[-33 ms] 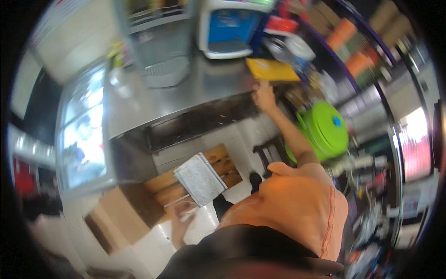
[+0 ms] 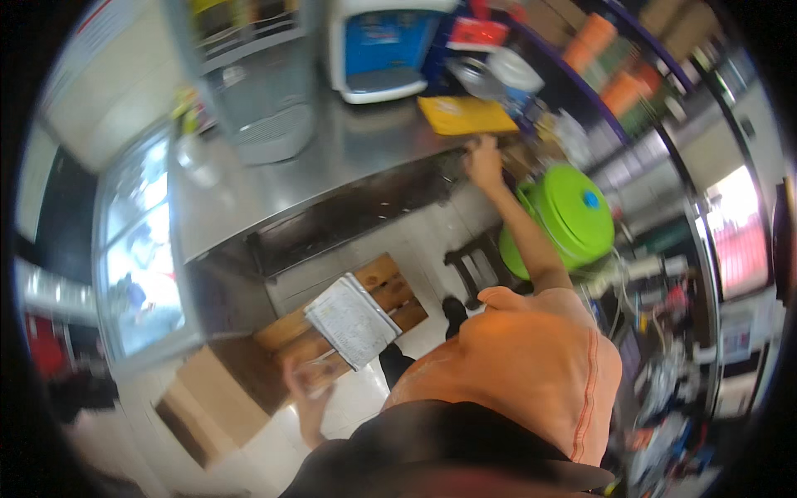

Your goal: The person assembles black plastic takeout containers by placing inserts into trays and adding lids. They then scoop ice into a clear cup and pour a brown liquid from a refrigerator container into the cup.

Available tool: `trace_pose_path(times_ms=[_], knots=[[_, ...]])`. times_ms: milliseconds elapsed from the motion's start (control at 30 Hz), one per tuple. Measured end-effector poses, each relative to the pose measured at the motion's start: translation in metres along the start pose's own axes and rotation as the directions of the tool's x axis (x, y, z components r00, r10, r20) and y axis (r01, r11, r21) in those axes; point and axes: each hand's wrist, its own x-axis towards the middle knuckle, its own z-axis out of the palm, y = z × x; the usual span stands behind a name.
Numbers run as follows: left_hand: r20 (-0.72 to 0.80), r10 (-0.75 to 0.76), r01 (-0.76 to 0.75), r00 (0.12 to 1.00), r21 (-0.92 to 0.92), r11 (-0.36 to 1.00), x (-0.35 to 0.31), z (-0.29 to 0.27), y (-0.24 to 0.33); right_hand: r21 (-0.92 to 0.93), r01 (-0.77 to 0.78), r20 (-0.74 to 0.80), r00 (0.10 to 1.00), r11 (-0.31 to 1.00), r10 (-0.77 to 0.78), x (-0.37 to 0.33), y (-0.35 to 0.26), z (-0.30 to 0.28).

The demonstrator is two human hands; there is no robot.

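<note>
My right hand (image 2: pixel 483 163) reaches forward to the front edge of the steel counter (image 2: pixel 357 145), fingers curled. It is just below a yellow envelope-like packet (image 2: pixel 466 115) lying on the counter; whether it touches the packet or pinches something small I cannot make out. My left hand (image 2: pixel 309 402) is low at the left, somewhat blurred, with thumb and fingers apart and nothing plainly held. Close to its fingertips lies a thin white stick-like thing (image 2: pixel 322 357). An open notebook (image 2: pixel 353 322) with handwritten pages rests on a wooden slatted stand (image 2: pixel 388 286) beside this hand.
A green lidded drum (image 2: pixel 564 220) and a dark stool (image 2: pixel 480 267) stand by my right arm. A cardboard box (image 2: pixel 220 398) sits at lower left. A blue-and-white dispenser (image 2: pixel 386 54) and a grey machine (image 2: pixel 270 124) occupy the counter; shelves rise at the right.
The view has shifted slightly, so the counter things sit farther left. My right hand looks more curled below the yellow packet. My left hand has moved a little to the left.
</note>
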Motion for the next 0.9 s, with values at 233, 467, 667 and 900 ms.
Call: trace_pose_path(times_ms=[233,467,667,900], knots=[[-0.336,0.017,0.039,0.942,0.159,0.987,0.041,-0.040,0.050,-0.358,-0.679,-0.080,0.706,0.641,0.703,-0.104,0.268,-0.098],[-0.144,0.061,-0.043,0.988,0.119,0.992,0.096,0.122,0.096,-0.261,-0.551,0.174,0.781,0.793,0.600,-0.124,0.367,-0.059],[0.145,-0.059,0.060,0.988,0.002,0.998,0.109,0.290,0.133,-0.155,-0.414,0.304,0.844,0.897,0.442,-0.121,0.384,-0.074],[0.196,0.008,-0.019,0.981,0.057,0.998,0.124,0.352,0.185,-0.037,-0.447,0.298,0.849,0.894,0.437,-0.120,0.394,-0.075]])
